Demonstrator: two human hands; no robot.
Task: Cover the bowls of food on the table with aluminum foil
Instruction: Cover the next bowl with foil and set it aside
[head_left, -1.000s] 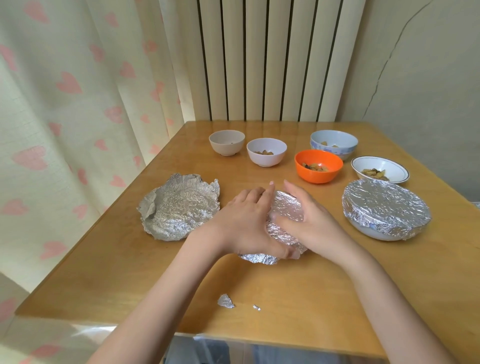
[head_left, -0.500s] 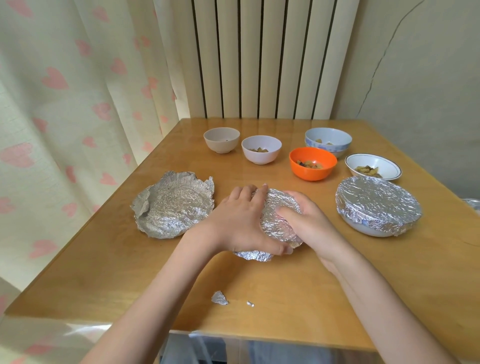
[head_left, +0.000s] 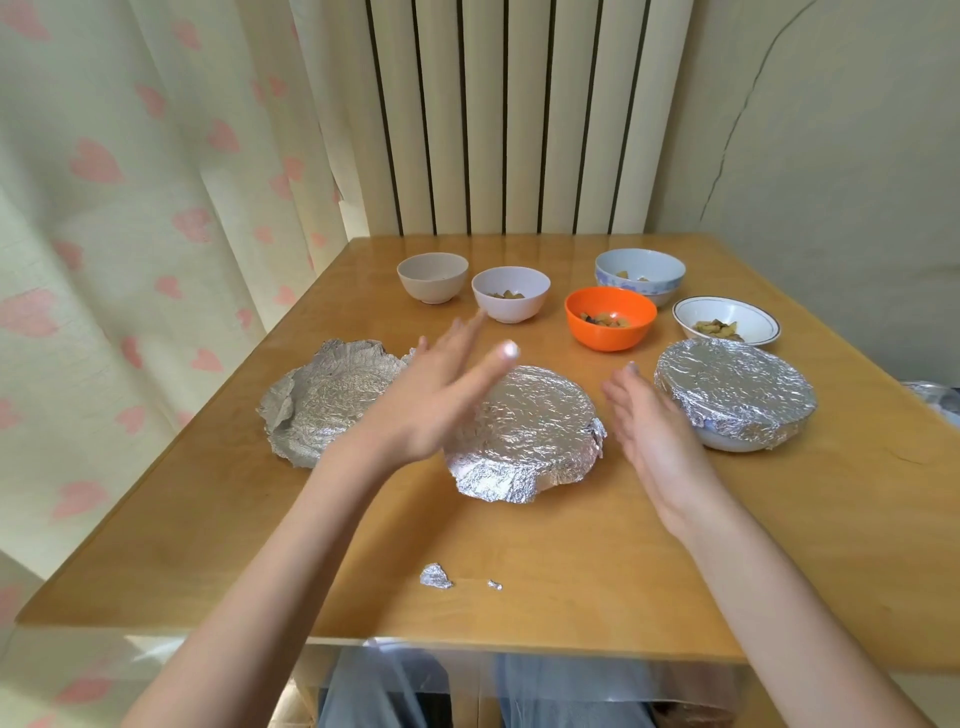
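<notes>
A foil-covered bowl (head_left: 535, 431) sits in the middle of the wooden table (head_left: 571, 571). My left hand (head_left: 441, 395) hovers over its left edge with straight fingers, holding nothing. My right hand (head_left: 649, 431) is lifted just right of it, palm facing inward, fingers relaxed. A second foil-covered bowl (head_left: 735, 397) stands at the right. A crumpled loose foil sheet (head_left: 332, 400) lies at the left. Behind are uncovered bowls: beige (head_left: 432, 277), white (head_left: 510, 293), orange (head_left: 610, 318), blue-patterned (head_left: 640, 273), and a shallow white dish (head_left: 726, 322) with food.
Two small foil scraps (head_left: 436, 576) lie near the table's front edge. A heart-patterned curtain (head_left: 130, 234) hangs at the left, a ribbed radiator (head_left: 509, 114) behind the table, and a cracked wall (head_left: 831, 156) at the right.
Both hands have let go of the middle bowl's foil and lifted off it, spreading apart with fingers straightened. The whole foil cover now shows.
</notes>
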